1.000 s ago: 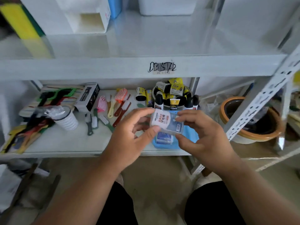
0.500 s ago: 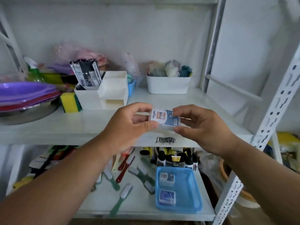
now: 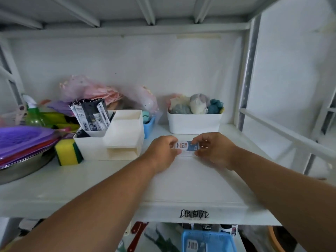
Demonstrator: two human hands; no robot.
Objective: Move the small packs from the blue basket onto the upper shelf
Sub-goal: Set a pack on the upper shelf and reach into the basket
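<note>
Item: small flat blue-and-white printed pack [image 3: 187,146], held low over the white upper shelf [image 3: 190,179], in front of the white plastic bin of bath puffs [image 3: 194,122]; contact with the shelf cannot be told. Left hand [image 3: 163,151] and right hand [image 3: 213,150] each pinch one end, fingers curled on it, probably to set it down square. Blue plastic basket [image 3: 209,240] on the lower shelf, at least one pack left inside.

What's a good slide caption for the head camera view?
Both hands, left and right, set a small pack on the upper shelf.
</note>
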